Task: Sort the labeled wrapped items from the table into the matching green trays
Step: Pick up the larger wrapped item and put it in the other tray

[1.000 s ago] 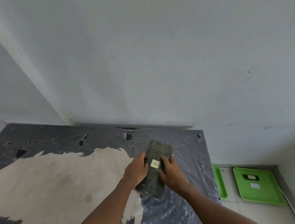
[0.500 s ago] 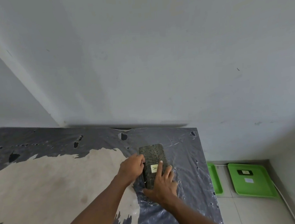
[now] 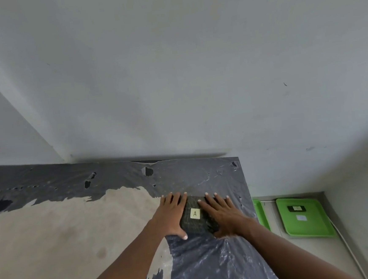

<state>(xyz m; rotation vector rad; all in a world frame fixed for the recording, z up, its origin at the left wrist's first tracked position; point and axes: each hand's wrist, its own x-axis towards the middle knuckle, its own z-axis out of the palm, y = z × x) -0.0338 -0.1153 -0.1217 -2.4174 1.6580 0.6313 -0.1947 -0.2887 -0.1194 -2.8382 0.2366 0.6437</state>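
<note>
The dark wrapped item [image 3: 194, 221] lies flat on the table [image 3: 75, 225] just below the middle of the frame, squeezed between the left hand [image 3: 172, 215] and the right hand [image 3: 223, 213], both with fingers stretched out and open, pressing at its sides rather than curled round it. Its long axis seems to run from the bottom of the frame up toward the wall, its label [image 3: 194, 213] marked A facing up; both hands touch it, neither nearer. The green trays [image 3: 317, 228] sit on the floor at the right edge, well apart, so the right hand looks better placed to carry it.
</note>
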